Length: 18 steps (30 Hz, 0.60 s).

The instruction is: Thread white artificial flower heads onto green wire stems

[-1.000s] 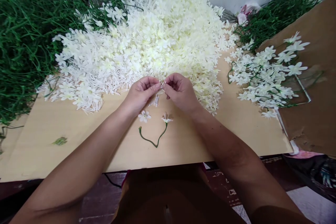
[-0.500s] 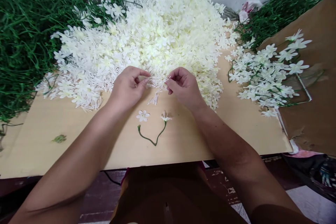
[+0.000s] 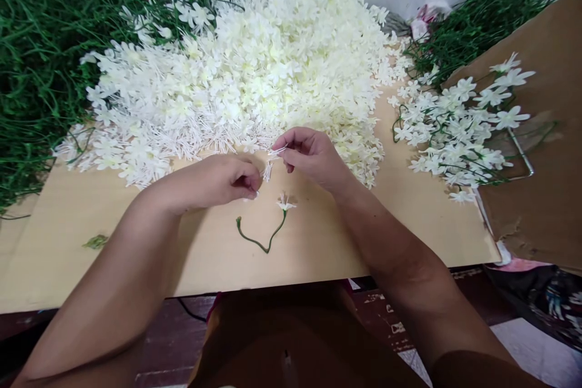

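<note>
My left hand (image 3: 227, 179) rests on the wooden board (image 3: 318, 242), fingers pinched over a small white flower head that shows just under the fingertips. A thin white stamen piece (image 3: 276, 150) is pinched in my right hand (image 3: 309, 154), at the front edge of the big heap of white petals (image 3: 254, 66). Just below both hands lies a green V-shaped stem (image 3: 261, 236); one tip carries a white flower (image 3: 285, 203), the other tip is beside my left fingers.
Piles of green stems lie at the left (image 3: 36, 73) and back right (image 3: 477, 18). Finished flower sprigs (image 3: 459, 127) rest at the right, partly on a brown cardboard sheet (image 3: 545, 151). A white tiled wall stands behind.
My left hand has dropped from the heap's edge down to the loose flower head by the stem and closed on it. My right hand has stayed almost in place, holding the stamen piece.
</note>
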{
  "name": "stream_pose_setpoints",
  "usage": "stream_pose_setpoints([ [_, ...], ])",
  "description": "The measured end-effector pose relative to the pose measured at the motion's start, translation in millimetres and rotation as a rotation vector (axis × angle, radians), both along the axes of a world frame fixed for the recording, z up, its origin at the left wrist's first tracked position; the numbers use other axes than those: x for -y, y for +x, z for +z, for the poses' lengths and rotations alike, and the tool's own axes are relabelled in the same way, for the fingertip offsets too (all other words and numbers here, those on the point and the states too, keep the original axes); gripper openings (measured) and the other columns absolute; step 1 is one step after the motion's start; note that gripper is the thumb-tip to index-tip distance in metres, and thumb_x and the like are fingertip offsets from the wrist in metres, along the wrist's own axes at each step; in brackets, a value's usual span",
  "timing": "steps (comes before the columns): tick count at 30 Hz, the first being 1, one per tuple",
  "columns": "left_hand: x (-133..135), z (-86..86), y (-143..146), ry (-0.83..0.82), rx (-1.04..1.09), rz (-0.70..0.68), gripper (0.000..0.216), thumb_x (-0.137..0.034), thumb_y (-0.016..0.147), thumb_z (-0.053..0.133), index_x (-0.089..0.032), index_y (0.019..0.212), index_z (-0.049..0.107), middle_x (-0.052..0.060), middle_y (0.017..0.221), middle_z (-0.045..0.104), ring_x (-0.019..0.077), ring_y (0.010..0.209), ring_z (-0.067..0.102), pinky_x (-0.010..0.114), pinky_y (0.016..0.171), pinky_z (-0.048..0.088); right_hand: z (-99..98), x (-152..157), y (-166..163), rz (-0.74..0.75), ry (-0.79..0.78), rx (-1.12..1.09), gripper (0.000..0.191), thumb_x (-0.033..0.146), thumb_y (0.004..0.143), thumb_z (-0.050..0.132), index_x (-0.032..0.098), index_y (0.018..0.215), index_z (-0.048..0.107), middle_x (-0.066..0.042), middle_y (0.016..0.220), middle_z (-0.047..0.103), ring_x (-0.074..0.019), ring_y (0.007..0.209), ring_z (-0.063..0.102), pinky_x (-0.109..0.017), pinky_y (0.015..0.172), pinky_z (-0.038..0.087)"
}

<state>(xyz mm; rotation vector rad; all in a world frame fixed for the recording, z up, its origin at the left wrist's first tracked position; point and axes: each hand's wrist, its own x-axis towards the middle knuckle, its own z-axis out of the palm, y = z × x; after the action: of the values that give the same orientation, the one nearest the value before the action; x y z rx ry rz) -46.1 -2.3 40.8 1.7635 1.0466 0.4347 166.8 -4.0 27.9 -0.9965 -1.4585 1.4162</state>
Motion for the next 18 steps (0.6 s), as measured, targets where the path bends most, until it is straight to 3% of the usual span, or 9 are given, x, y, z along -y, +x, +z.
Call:
stream_pose_setpoints([
  [1,-3.8,-1.3,-4.4,-0.014,-0.034,-0.080,0.003,-0.025,0.070,0.074,-0.022,0.071,0.073,0.000,0.070,0.067,0.0144,0.066,0.061,0.022,0.062,0.046,0.6,0.2,0.3,0.019,-0.012,-0.005,0.006,0.019,0.074,0.063,0.017,0.079,0.064,0.006,0.063,0.056,-0.0048,0.054,0.050,-0.020,0.052,0.050],
  [3,-9.9,-3.0,-12.0,-0.038,-0.023,-0.101,0.006,-0.026,0.070,0.075,-0.021,0.068,0.073,0.001,0.068,0.069,0.0133,0.062,0.059,0.022,0.059,0.045,1.6,0.4,0.3,0.035,-0.040,-0.022,0.008,0.021,0.073,0.066,0.016,0.080,0.064,0.006,0.063,0.056,-0.0047,0.054,0.052,-0.020,0.052,0.050],
  [7,-11.9,-1.8,-14.3,-0.094,0.215,0.175,0.013,-0.030,0.065,0.083,-0.020,0.068,0.074,0.003,0.064,0.067,0.0115,0.059,0.056,0.021,0.055,0.044,2.6,1.8,-3.2,0.044,-0.065,-0.045,0.014,0.026,0.072,0.071,0.016,0.080,0.065,0.006,0.062,0.058,-0.0050,0.053,0.053,-0.021,0.052,0.051],
  [11,-6.7,-1.3,-0.7,-0.189,0.495,0.468,0.023,-0.029,0.056,0.091,-0.019,0.067,0.073,0.001,0.061,0.064,0.0079,0.052,0.052,0.018,0.049,0.042,1.3,7.2,-11.8,-0.044,0.004,-0.063,0.013,0.028,0.073,0.071,0.018,0.078,0.065,0.005,0.064,0.060,-0.0051,0.054,0.051,-0.022,0.052,0.048],
  [18,-3.8,-6.2,20.4,-0.448,0.627,0.492,0.035,-0.029,0.052,0.096,-0.014,0.072,0.072,0.001,0.063,0.067,0.0092,0.057,0.060,0.019,0.055,0.050,-0.7,14.9,-19.7,-0.209,0.149,0.054,0.003,0.021,0.076,0.063,0.019,0.077,0.061,0.002,0.070,0.062,-0.0084,0.061,0.054,-0.026,0.061,0.048],
])
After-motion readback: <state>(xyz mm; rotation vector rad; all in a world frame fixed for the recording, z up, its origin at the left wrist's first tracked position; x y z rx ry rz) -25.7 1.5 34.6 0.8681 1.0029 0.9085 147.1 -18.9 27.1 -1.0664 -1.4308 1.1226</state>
